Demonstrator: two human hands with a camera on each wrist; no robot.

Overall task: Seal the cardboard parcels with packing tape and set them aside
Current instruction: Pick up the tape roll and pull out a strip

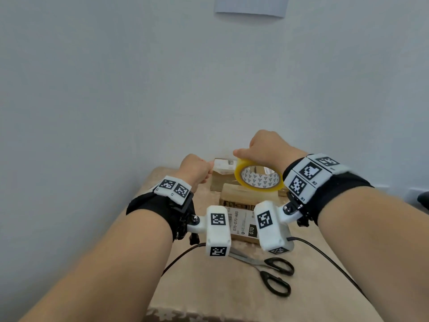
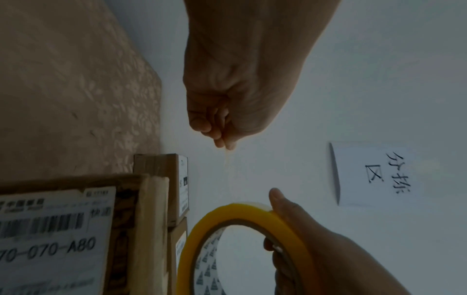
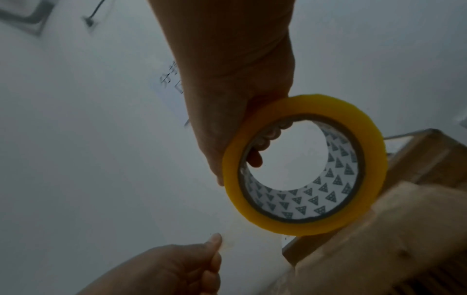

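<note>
With the left hand (image 1: pixel 196 169) pinching the tape end and the right hand (image 1: pixel 267 147) gripping the roll (image 1: pixel 258 177) above the parcel (image 1: pixel 243 214), the slack strip may fold onto itself.

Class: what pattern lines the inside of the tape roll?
Small dark triangles on white, on the tape roll; clearest in the right wrist view.

Both forearms reach forward side by side, each wrist wrapped in a black band. The right hand (image 1: pixel 267 147) is raised at the far right, knuckles up, fingers curled through a tape roll (image 1: pixel 258 177) with the thumb on its rim. The left hand (image 1: pixel 195 168), slightly lower at left, pinches the tape end (image 3: pixel 227 242) between thumb and fingertips.
</note>
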